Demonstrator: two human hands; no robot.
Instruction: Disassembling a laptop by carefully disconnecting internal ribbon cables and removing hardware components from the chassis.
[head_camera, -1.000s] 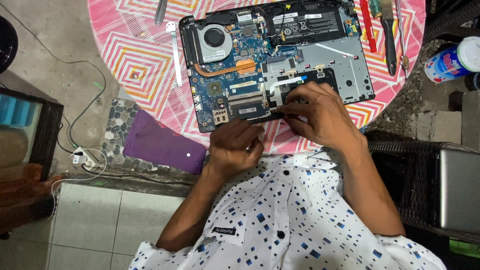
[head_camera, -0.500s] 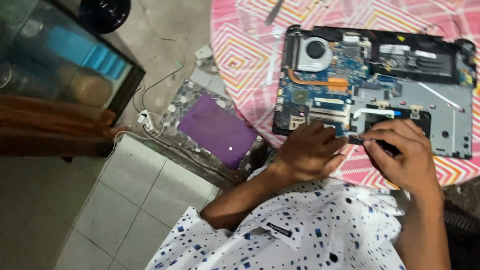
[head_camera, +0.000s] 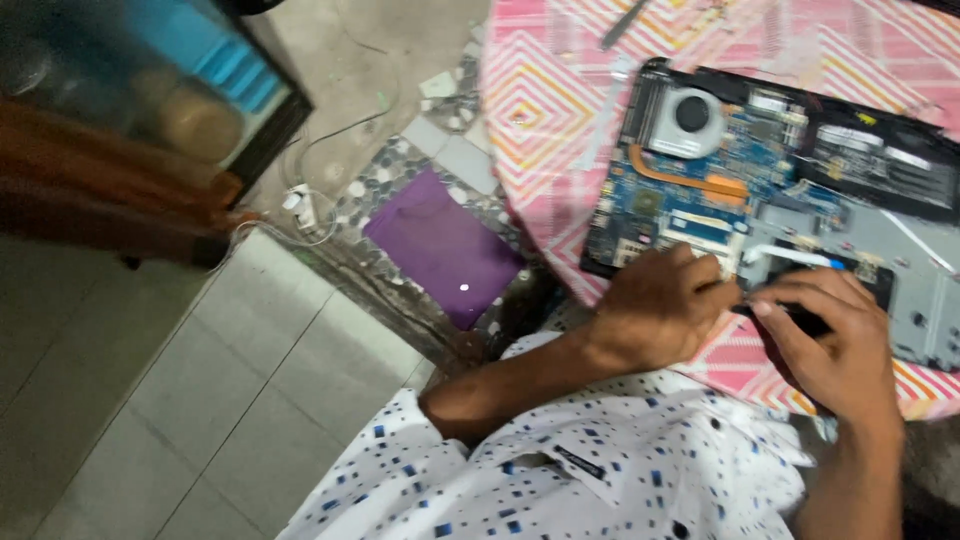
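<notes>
An opened laptop (head_camera: 800, 170) lies bottom-up on a round table with a pink zigzag cloth (head_camera: 545, 110). Its blue board, round fan (head_camera: 690, 112) and copper heat pipe (head_camera: 690, 182) are bare. My left hand (head_camera: 660, 310) rests on the laptop's near edge with its fingers curled down onto the board. My right hand (head_camera: 835, 345) is just to its right, thumb and fingers pinched on a small dark part (head_camera: 800, 320) at the near edge of the case. Both hands almost touch. The view is blurred, so the part's kind is unclear.
A grey metal tool (head_camera: 625, 22) and a white strip (head_camera: 600, 125) lie on the cloth left of the laptop. On the floor are a purple sheet (head_camera: 445, 245), a white plug with cable (head_camera: 300, 205) and a dark glass-fronted cabinet (head_camera: 150, 100).
The view has swung left and down, showing more floor and cabinet. Both hands have stayed together at the laptop's near edge.
</notes>
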